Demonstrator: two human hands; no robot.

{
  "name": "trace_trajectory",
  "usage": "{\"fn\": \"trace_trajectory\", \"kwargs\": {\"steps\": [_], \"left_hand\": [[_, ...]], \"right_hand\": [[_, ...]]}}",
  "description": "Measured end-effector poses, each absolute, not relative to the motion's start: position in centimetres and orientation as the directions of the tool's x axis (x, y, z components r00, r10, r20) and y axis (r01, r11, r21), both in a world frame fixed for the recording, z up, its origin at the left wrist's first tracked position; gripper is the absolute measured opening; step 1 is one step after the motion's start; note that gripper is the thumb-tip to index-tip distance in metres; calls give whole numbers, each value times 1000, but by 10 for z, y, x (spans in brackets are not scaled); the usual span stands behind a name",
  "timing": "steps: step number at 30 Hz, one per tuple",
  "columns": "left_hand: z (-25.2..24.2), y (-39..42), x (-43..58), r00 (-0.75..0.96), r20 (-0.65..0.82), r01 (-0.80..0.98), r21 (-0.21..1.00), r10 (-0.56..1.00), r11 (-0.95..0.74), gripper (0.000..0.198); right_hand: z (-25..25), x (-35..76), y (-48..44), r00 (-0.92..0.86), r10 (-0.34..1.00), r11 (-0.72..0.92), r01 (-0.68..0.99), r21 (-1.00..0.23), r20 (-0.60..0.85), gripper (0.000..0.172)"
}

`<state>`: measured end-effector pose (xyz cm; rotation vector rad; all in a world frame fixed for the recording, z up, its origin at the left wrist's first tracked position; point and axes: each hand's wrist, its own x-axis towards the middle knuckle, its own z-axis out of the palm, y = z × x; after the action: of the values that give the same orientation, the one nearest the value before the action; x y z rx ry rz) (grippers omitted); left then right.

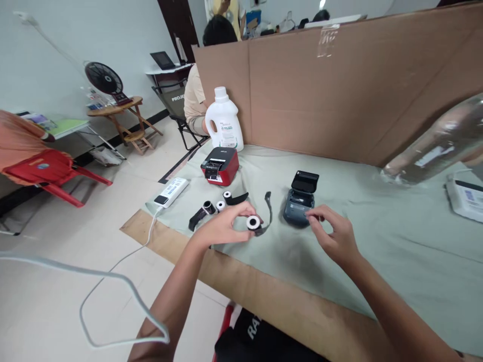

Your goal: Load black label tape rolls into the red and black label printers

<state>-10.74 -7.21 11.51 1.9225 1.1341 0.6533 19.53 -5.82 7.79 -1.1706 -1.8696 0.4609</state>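
Note:
My left hand (228,225) pinches a small label roll (253,222) with a white core, just above the cloth. A dark strip (268,213) trails from the roll and curls up to its right. My right hand (335,234) has thumb and forefinger drawn together at the right edge of a small dark label printer (296,211). Whether those fingers hold anything is too small to tell. The printer's lid (305,181) stands up. Left of the held roll lie more rolls: one with a black tail (237,199), a white-cored one (220,205) and a black one (207,207).
A red and black printer (222,166) stands behind the rolls, near a white bottle (223,120). A white power bank (171,192) with a cable lies at the left edge. Cardboard (320,95) walls the back. At right are a clear plastic bottle (437,143) and a white device (466,196).

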Motion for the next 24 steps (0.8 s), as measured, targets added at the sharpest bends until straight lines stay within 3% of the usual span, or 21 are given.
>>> {"fn": "trace_trajectory", "kwargs": {"steps": [3, 8, 12, 16, 24], "left_hand": [[113, -59, -71, 515, 80, 288, 922, 854, -260, 28], [100, -11, -28, 501, 143, 178, 948, 854, -263, 28], [88, 31, -12, 543, 168, 295, 879, 823, -374, 30], [79, 61, 7, 567, 141, 478, 746, 811, -464, 36], [60, 83, 35, 678, 147, 442, 701, 720, -560, 20]], "right_hand": [[119, 186, -46, -324, 866, 498, 487, -718, 381, 21], [127, 190, -24, -524, 846, 192, 476, -858, -102, 25], [106, 202, -19, -483, 824, -19, 498, -867, -296, 18], [102, 214, -19, -421, 776, -142, 608, -781, -469, 26], [115, 257, -6, -182, 870, -242, 652, -718, -459, 39]]}}
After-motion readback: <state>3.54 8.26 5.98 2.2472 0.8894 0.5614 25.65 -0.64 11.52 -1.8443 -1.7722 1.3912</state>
